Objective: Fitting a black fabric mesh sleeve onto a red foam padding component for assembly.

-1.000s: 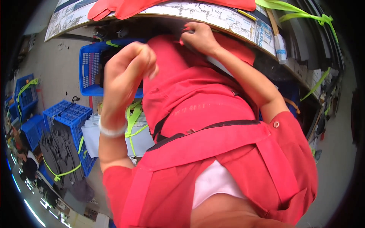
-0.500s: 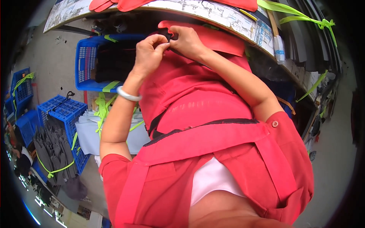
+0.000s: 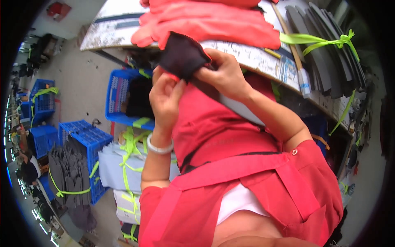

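- The soft black cloth piece with red edging is now showing much more of its dark face; half a second ago only a small dark bit was appearing between the fingers.
- This is probably meaning that the work is moving from gathering the piece to spreading it.
- The piece is staying near 12 o'clock, slightly toward 11, overlapping in view the scuffed white wooden table.
- The bare left hand with a pale bangle, at 11 o'clock, is pinching the lower left edge.
- The bare right hand, at 1 o'clock, is gripping the lower right edge.
- The piece is looking matt and roughly four-sided, with red trim showing at its upper right side.
- Flat red cloth pieces are lying behind, at 12 o'clock.
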